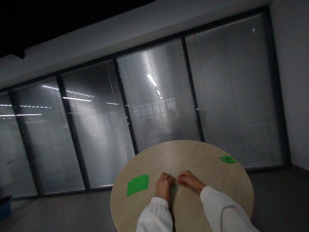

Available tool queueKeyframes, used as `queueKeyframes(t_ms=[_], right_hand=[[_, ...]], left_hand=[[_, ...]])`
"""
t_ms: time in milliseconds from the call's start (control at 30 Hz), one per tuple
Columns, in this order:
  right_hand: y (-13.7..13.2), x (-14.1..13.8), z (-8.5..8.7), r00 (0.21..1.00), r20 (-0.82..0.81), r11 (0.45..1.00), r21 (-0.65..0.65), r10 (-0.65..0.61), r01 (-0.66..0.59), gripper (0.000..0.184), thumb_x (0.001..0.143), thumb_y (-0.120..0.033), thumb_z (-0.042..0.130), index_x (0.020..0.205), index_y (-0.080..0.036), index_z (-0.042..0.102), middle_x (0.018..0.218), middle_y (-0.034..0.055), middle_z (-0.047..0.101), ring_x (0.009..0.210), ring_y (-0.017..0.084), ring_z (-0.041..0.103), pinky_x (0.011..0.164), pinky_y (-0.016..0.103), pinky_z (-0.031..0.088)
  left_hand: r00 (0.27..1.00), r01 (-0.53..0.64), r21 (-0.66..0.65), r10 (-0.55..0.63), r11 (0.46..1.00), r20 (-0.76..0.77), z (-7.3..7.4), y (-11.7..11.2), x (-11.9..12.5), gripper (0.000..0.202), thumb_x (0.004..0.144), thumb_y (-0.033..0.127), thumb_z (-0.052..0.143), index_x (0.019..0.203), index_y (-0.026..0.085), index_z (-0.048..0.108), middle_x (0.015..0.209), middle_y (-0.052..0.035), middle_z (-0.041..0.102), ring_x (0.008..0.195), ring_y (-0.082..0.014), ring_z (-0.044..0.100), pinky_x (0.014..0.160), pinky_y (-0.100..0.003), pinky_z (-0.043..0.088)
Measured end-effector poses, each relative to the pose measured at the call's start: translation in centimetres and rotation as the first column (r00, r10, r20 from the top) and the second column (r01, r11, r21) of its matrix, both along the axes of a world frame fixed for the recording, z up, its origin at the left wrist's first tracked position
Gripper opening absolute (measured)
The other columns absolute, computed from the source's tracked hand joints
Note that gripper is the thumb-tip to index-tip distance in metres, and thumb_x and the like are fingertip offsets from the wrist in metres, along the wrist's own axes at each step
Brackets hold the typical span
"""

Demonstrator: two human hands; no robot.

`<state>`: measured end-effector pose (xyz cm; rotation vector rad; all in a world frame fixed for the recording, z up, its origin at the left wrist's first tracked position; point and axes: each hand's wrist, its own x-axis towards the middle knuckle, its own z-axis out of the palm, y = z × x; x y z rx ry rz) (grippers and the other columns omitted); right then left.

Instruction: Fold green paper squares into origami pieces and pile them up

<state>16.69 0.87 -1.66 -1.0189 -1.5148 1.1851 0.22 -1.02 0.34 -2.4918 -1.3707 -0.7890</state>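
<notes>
Both hands meet over the round wooden table, fingertips nearly touching. My left hand [165, 186] is closed on a small piece of green paper [173, 187], which shows as a narrow strip below and between the fingers. From the other side, my right hand [189, 179] pinches at the same paper; its fingers cover most of their grip. To the left lies a short stack of flat green paper sheets [138, 185], slightly fanned. Several folded green paper pieces [228, 159] sit together near the table's far right edge.
The light wooden round table [181, 152] stands before glass partitions with blinds [159, 122]. A white wall [298, 90] rises at the right. On the floor at the far left is a blue bin [3, 211] with a dark rim.
</notes>
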Motion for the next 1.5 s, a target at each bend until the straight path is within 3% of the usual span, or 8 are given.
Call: queueKeyframes(t_ms=[200, 467, 833, 1500], right_hand=[[-0.5, 0.1, 0.2, 0.997, -0.064, 0.997, -0.070, 0.035, -0.039, 0.018, 0.057, -0.032, 0.061, 0.063, -0.016, 0.060, 0.062, -0.0010, 0.060, 0.058, 0.011, 0.051, 0.058, 0.024, 0.037], [-0.6, 0.1, 0.3, 0.983, -0.156, 0.994, -0.041, 0.095, -0.103, 0.021, 0.057, -0.033, 0.064, 0.068, -0.015, 0.060, 0.065, -0.0014, 0.059, 0.063, 0.012, 0.053, 0.060, 0.023, 0.037], [-1.3, 0.5, 1.3, 0.992, -0.077, 0.990, -0.094, 0.098, -0.105, 0.015, 0.058, -0.030, 0.058, 0.063, -0.016, 0.061, 0.061, -0.0016, 0.058, 0.058, 0.011, 0.051, 0.058, 0.022, 0.037], [-0.3, 0.8, 0.2, 0.995, -0.056, 0.995, -0.054, 0.079, -0.082, 0.016, 0.057, -0.028, 0.058, 0.059, -0.014, 0.064, 0.054, -0.0013, 0.059, 0.052, 0.010, 0.050, 0.056, 0.022, 0.038]], left_hand=[[0.998, 0.025, 0.003, -0.025, 1.000, 0.050, -0.2, 0.0, -0.1, 0.015, 0.081, 0.019, 0.059, 0.084, 0.023, 0.074, 0.080, -0.0060, 0.068, 0.086, -0.0197, 0.056, 0.066, -0.026, 0.044], [0.989, 0.050, 0.020, -0.052, 0.999, 0.138, 0.0, -0.1, -0.1, 0.019, 0.081, 0.017, 0.055, 0.082, 0.021, 0.073, 0.079, -0.0067, 0.066, 0.085, -0.0194, 0.056, 0.070, -0.027, 0.045], [0.977, 0.112, -0.040, -0.102, 0.993, 0.186, -0.1, 0.1, -0.1, 0.015, 0.080, 0.017, 0.058, 0.079, 0.021, 0.073, 0.081, -0.0061, 0.068, 0.086, -0.0198, 0.056, 0.073, -0.027, 0.044], [0.961, 0.182, -0.099, -0.156, 0.978, 0.230, 0.3, -0.2, -0.1, 0.020, 0.084, 0.021, 0.051, 0.081, 0.019, 0.071, 0.081, -0.0075, 0.067, 0.086, -0.0204, 0.056, 0.076, -0.030, 0.044]])
